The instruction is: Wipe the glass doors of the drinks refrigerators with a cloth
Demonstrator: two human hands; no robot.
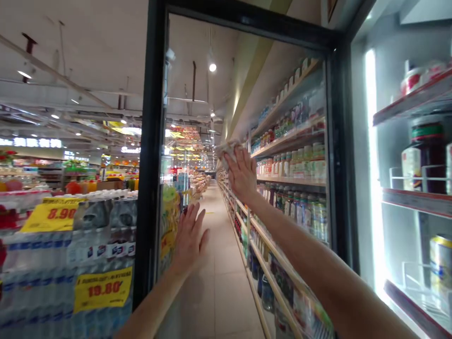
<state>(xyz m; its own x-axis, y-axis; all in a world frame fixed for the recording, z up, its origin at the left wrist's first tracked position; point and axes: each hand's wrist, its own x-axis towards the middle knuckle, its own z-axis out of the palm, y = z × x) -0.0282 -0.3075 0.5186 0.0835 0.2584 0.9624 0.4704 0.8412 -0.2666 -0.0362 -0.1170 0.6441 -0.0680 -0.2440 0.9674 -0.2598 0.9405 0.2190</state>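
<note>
An open glass cooler door point(197, 84) with a black frame point(150, 155) stands in front of me. My left hand point(189, 238) lies flat on the glass low down, fingers spread, holding nothing. My right hand point(242, 174) is higher up, pressing a crumpled white cloth point(226, 149) against the glass with its fingers stretched over it. Both forearms reach in from the bottom of the picture.
The lit cooler interior point(416, 179) at the right holds bottles and cans on wire shelves. Through the glass runs a shop aisle point(219, 263) with drink shelves point(293, 188) on its right. At the left stand stacked water packs point(70, 254) with yellow price signs.
</note>
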